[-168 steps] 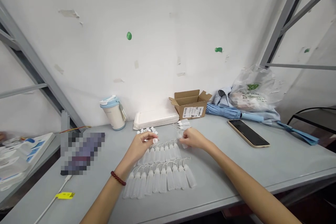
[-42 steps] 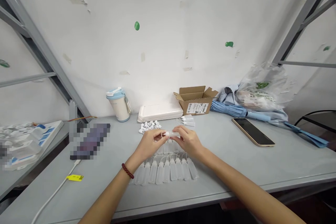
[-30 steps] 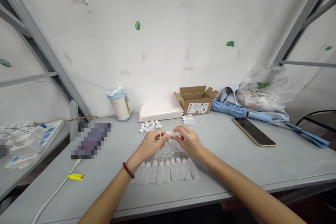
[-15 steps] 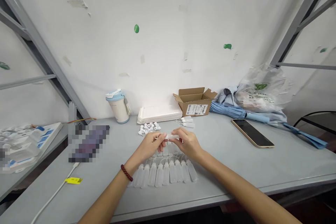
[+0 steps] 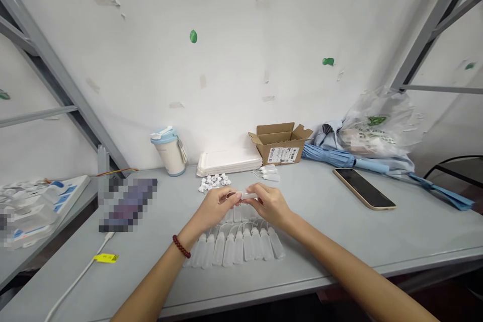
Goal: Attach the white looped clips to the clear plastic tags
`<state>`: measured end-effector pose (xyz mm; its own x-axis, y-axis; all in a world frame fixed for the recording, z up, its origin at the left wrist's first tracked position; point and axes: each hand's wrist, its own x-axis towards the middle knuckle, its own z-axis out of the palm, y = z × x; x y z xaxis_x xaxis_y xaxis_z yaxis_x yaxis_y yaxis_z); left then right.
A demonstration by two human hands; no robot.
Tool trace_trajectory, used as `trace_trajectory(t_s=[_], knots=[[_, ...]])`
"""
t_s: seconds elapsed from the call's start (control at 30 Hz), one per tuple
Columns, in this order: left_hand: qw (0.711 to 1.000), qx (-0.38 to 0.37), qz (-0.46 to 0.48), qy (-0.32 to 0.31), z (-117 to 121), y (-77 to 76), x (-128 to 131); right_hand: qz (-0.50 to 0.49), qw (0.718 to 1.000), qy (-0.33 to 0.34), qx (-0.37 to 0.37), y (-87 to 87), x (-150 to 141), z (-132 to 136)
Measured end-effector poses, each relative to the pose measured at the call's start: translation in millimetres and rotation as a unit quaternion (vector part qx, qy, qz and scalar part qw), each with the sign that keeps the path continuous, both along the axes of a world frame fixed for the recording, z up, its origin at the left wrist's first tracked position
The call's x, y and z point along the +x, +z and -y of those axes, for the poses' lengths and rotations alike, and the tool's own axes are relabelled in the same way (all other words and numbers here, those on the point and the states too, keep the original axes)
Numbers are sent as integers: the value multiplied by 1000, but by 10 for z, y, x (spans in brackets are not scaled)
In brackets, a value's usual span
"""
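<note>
My left hand (image 5: 214, 206) and my right hand (image 5: 270, 205) meet above the grey table (image 5: 339, 231), both pinched on one small clear plastic bottle (image 5: 247, 195) held sideways between them. The left fingers close on its cap end, the right fingers on its body. Below the hands lies a row of several similar bottles (image 5: 236, 249) with tethered caps, side by side on the table. A heap of small white caps (image 5: 214, 181) sits just beyond the hands, and a few loose bottles (image 5: 268, 173) lie near the cardboard box.
Along the wall stand a blue-lidded cup (image 5: 168, 151), a stack of white trays (image 5: 228, 161) and an open cardboard box (image 5: 279, 143). A phone (image 5: 364, 188), a blue umbrella (image 5: 350, 162) and a plastic bag (image 5: 377, 126) lie right. A white cable with yellow tag (image 5: 105, 257) runs left.
Since 5.6 s ago the hands came together on one bottle; over the last second they stay joined on it, with only small finger and camera shifts.
</note>
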<state>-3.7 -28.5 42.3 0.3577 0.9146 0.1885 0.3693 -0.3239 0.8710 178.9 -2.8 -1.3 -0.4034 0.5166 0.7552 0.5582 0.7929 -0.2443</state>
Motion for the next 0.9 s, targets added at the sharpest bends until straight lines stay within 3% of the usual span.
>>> trace_trajectory(t_s=[0.2,0.3,0.53,0.8,0.9], knots=[[999,-41,-7,-21,14,35,-13,12,999,20,-46,7,6,25],[999,-39,-10,-37,27,57,-37,-10,992,52,-115,72,3,56],[999,-13,-11,-45,74,95,7,-126,920,117,-352,300,13,115],[999,-17,-14,-33,92,57,50,-229,843,155,-461,261,-13,67],[999,-41,10,-18,80,38,58,-248,839,153,-459,239,-25,49]])
